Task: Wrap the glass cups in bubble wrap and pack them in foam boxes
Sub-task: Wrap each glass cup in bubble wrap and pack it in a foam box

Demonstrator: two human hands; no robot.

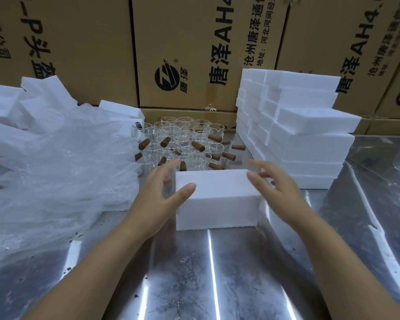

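Note:
A closed white foam box (217, 199) lies on the steel table in the middle. My left hand (162, 195) is at its left end, thumb resting on the top edge, fingers spread. My right hand (275, 183) hovers at its right end, fingers apart, thumb near the top corner. Behind the box stands a cluster of several clear glass cups with brown wooden handles (185, 142). A heap of clear bubble wrap (62, 162) lies at the left.
A tall stack of white foam boxes (293, 125) stands at the right. More foam pieces (7, 107) sit at the far left behind the wrap. Brown cardboard cartons (194, 49) wall off the back. The steel table (206, 273) stretches toward me.

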